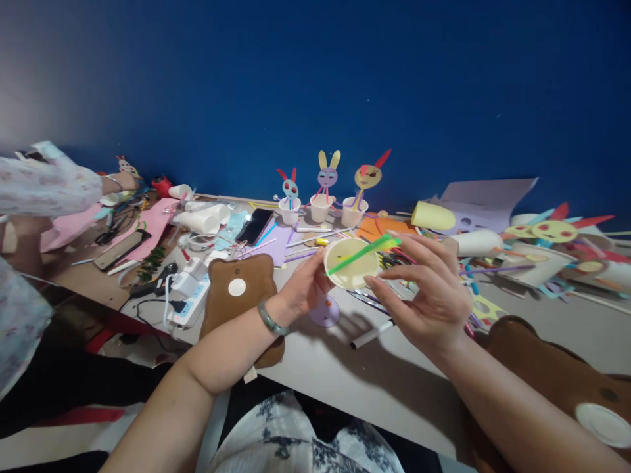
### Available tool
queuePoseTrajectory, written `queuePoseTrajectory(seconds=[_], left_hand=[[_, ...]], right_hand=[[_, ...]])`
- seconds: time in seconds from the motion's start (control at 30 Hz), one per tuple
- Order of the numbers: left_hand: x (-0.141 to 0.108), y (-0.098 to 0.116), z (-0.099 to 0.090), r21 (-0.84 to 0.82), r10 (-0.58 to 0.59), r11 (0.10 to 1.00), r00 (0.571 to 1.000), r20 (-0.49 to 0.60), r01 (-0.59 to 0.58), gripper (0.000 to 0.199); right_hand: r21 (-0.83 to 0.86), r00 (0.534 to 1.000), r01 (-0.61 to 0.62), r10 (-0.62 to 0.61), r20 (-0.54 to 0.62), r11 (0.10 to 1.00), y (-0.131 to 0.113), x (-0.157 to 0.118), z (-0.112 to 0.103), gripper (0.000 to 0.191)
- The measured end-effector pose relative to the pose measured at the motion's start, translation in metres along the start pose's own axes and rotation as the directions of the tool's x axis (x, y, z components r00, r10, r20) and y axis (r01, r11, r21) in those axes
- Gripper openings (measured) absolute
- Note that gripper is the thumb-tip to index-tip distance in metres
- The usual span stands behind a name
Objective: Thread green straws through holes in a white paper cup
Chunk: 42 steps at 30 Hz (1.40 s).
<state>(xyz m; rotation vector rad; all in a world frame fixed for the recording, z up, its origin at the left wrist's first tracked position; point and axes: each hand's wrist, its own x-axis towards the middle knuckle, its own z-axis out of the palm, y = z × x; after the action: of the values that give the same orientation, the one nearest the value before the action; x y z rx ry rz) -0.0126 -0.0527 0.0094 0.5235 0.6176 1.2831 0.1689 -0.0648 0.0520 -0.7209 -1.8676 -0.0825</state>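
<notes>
My left hand (306,284) is wrapped round the left side of a pale paper cup (352,276), whose open mouth faces me. A bright green strip (363,255) lies slantwise across the mouth of the cup. At its upper right end, my right hand (424,282) has its fingers bent round the strip, the thumb near the cup's rim. A purple paper disc (325,311) with small marks shows just below the cup. Beyond the hands stand three cups with paper rabbit-like figures, one with a purple face (327,177).
Brown bear-shaped pads (237,312) lie left and right. A white marker (372,334) is below the cup. A power strip (190,302), phone (254,226) and paper cups are at left. Further paper figures (555,230) lie at right. Another person's arm (54,187) reaches in at far left.
</notes>
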Motion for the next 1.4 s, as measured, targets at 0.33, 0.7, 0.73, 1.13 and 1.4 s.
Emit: queuePoseTrajectory(seconds=[0.33, 0.7, 0.73, 1.13, 1.4], left_hand=[[-0.002, -0.002, -0.005, 0.046, 0.103, 0.993, 0.992, 0.074, -0.106, 0.058], [-0.013, -0.009, 0.0, 0.108, 0.054, 0.992, 0.992, 0.117, -0.066, 0.066], [-0.013, -0.009, 0.0, 0.12, 0.052, 0.99, 0.991, 0.12, -0.067, 0.064], [-0.01, -0.007, -0.003, 0.123, 0.037, 0.991, 0.992, 0.122, -0.052, 0.049], [-0.012, -0.006, -0.001, 0.133, 0.054, 0.989, 0.989, 0.134, -0.072, 0.047]], right_hand=[[-0.104, 0.976, 0.033, -0.009, 0.219, 0.994, -0.002, -0.002, 0.004, 0.017], [-0.073, 0.979, -0.068, 0.08, 0.189, 0.995, -0.011, 0.002, -0.008, 0.017], [-0.069, 0.98, -0.059, 0.071, 0.188, 0.996, -0.011, 0.002, -0.009, 0.021], [-0.1, 0.994, 0.008, 0.003, 0.108, 0.995, -0.012, 0.001, -0.006, 0.053], [-0.13, 0.987, 0.049, -0.028, 0.16, 0.99, -0.004, 0.002, -0.008, 0.027]])
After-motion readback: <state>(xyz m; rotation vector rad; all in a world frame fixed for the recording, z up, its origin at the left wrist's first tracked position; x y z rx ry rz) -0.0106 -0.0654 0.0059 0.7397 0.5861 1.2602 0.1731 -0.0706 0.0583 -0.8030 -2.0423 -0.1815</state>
